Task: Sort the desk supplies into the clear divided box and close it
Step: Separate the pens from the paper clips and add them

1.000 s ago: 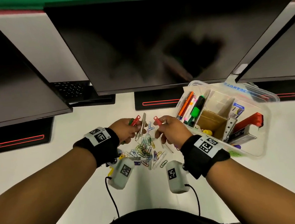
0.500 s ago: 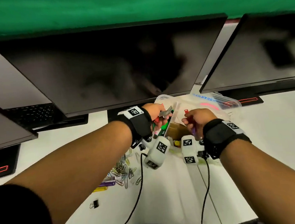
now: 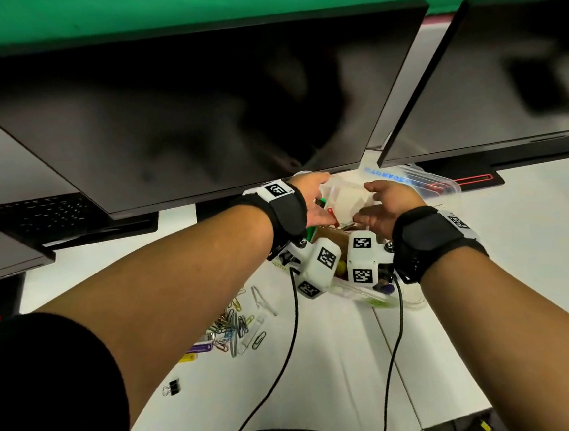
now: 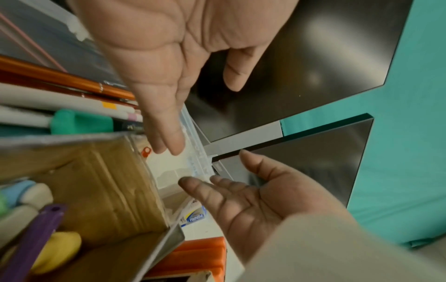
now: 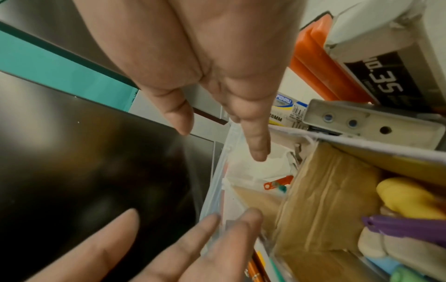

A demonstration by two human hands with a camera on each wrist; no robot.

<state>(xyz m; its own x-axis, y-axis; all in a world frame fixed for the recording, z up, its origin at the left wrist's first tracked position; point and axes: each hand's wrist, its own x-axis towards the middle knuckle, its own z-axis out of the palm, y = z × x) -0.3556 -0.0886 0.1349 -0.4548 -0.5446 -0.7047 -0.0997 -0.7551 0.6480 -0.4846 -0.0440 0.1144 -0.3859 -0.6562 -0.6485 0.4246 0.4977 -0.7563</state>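
Hovering over the clear divided box beneath the monitors, our left hand and right hand were both spread and empty. Paper clips and a binder clip remained unsorted; the lid stayed off.

Divided box on desk, before monitors. Both hands over box: left hand at 9 o'clock, right hand at 3 o'clock. Paper clips on desk at box's 7 o'clock.

Left hand, right hand empty, fingers extended
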